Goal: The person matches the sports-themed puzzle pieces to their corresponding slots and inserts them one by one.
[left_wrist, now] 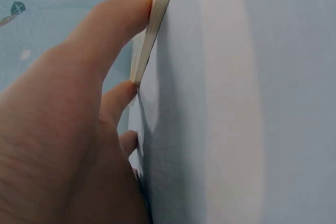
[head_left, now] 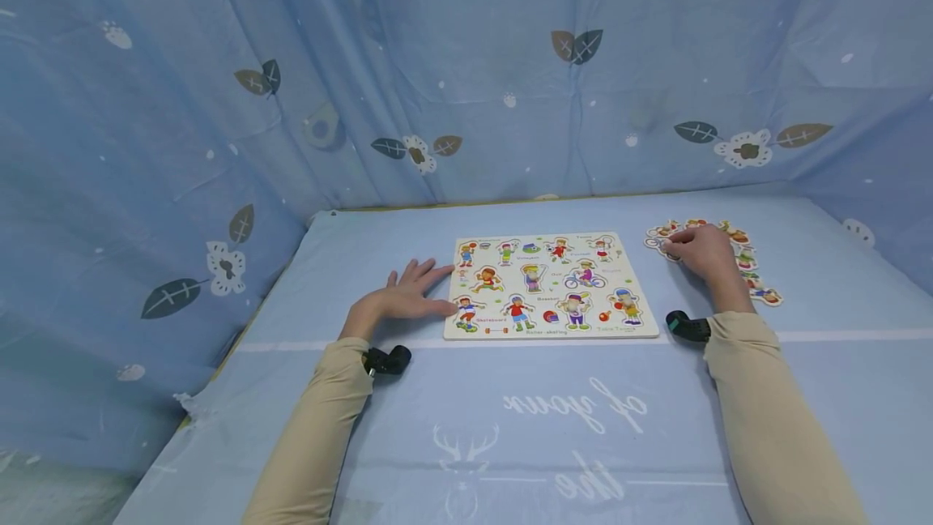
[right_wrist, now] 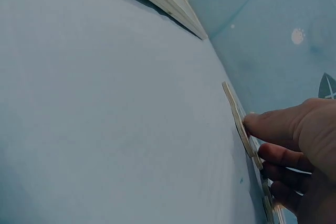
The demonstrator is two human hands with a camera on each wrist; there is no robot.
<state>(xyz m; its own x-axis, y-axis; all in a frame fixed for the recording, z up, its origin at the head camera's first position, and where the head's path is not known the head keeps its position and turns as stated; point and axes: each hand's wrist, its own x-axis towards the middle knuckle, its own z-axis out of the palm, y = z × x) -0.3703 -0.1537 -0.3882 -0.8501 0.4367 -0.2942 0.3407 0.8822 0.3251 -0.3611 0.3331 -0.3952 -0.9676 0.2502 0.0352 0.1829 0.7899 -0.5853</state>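
Fingers (head_left: 426, 272) of the left hand (head_left: 405, 296) lie straight and spread, flat on the cloth, with their tips against the left edge of the wooden puzzle board (head_left: 548, 285); the left wrist view shows the thumb (left_wrist: 122, 18) and a fingertip pressed to that edge. Fingertips (right_wrist: 262, 124) of the right hand (head_left: 700, 252) are curled down onto a loose cut-out puzzle piece (right_wrist: 237, 118), pinching its thin rim at the left end of a scatter of loose pieces (head_left: 751, 266). That scatter lies on the far right of the table, well apart from the board, and the hand covers part of it. The board sits flat at the middle of the table, between the two hands, its printed figures of children at sport facing up. Both arms wear tan sleeves (head_left: 773, 411), each with a small black wrist camera (head_left: 388, 360) by the cuff. Under everything is a pale blue tablecloth (head_left: 554, 428) with white lettering near the viewer, and blue leaf-patterned curtains (head_left: 219, 104) close in the far and left sides.
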